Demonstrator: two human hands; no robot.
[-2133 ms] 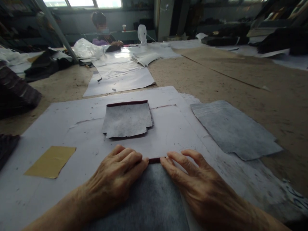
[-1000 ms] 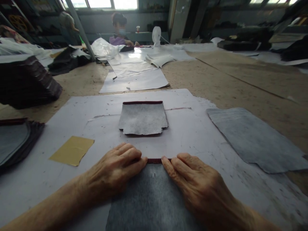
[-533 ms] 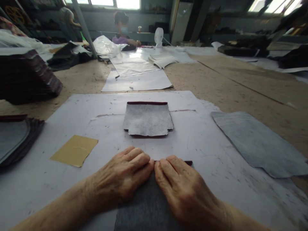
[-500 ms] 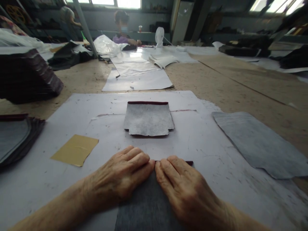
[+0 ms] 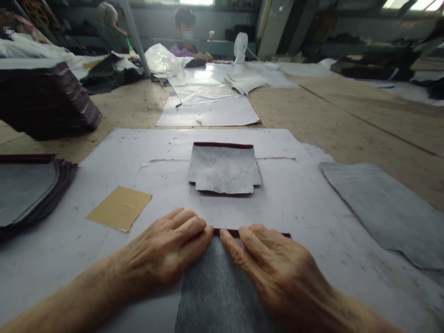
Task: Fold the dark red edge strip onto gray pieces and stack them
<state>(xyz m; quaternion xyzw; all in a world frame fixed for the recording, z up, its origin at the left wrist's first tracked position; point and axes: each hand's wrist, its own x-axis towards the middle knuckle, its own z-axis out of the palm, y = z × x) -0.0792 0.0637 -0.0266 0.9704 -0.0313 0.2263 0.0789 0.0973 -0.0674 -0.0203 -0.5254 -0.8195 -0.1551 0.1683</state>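
A grey fabric piece [image 5: 215, 286] with a dark maroon folded edge [image 5: 229, 232] lies on the white sheet in front of me. My left hand [image 5: 176, 245] is closed, its thumb and fingers pressed on the left part of that fold. On the right part, my right hand [image 5: 277, 263] pinches and presses the fold, its index finger a little apart from the others. A short stretch of fold shows between the hands. Just beyond them lies a smaller grey piece [image 5: 224, 169] with a maroon top edge and notched lower corners. My hands and forearms hide part of the nearer piece.
A tan square [image 5: 120, 208] lies left of my hands. Further left are a stack of maroon-edged grey pieces [image 5: 26, 189] and a tall dark stack [image 5: 48, 99]. Grey sheets [image 5: 385, 212] lie on the right. Across the table sits a person [image 5: 185, 39] near a white fan [image 5: 240, 47].
My hands have moved apart along the fold, baring a stretch of maroon edge between them. The whole scene has shifted slightly right in view.
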